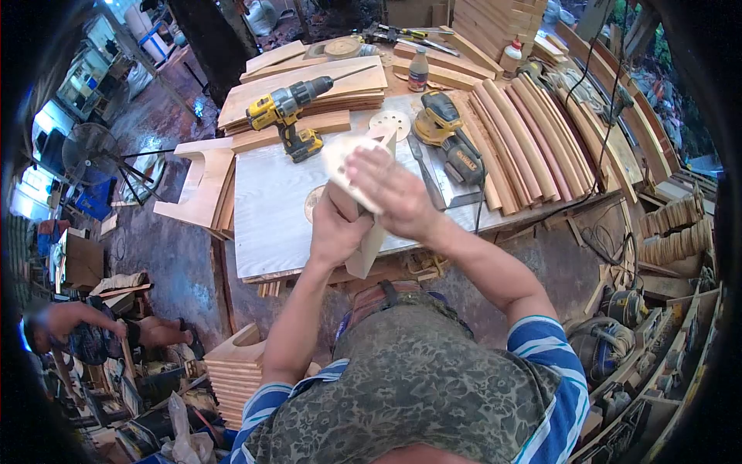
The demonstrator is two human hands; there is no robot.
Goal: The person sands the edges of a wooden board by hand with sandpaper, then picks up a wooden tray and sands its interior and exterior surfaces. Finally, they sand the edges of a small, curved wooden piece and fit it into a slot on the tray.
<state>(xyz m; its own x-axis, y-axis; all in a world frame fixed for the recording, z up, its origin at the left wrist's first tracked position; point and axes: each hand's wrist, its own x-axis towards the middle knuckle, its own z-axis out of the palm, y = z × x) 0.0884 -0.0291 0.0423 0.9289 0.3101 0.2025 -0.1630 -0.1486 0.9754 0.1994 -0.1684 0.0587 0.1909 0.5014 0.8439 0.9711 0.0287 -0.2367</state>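
My left hand [338, 230] is wrapped round a pale wooden piece [365, 251], which stands tilted over the front part of the worktable. My right hand [396, 192] lies with its fingers together on a round pale sanding disc [340, 157], pressed against the upper end of the piece. Another disc with holes [389, 124] lies just behind, on the grey board [270, 209]. The yellow and black drill [284, 116] rests to the left of the hands. A yellow sander [438, 120] sits to their right, beside a flat metal tool [427, 174].
Curved wooden slats [529, 143] cover the table's right side. Stacked boards [355, 85], a small jar [418, 69] and a glue bottle [511, 57] stand behind. Cut panels [201, 185] jut out at left. A person [93, 329] sits at lower left, near a fan [91, 153].
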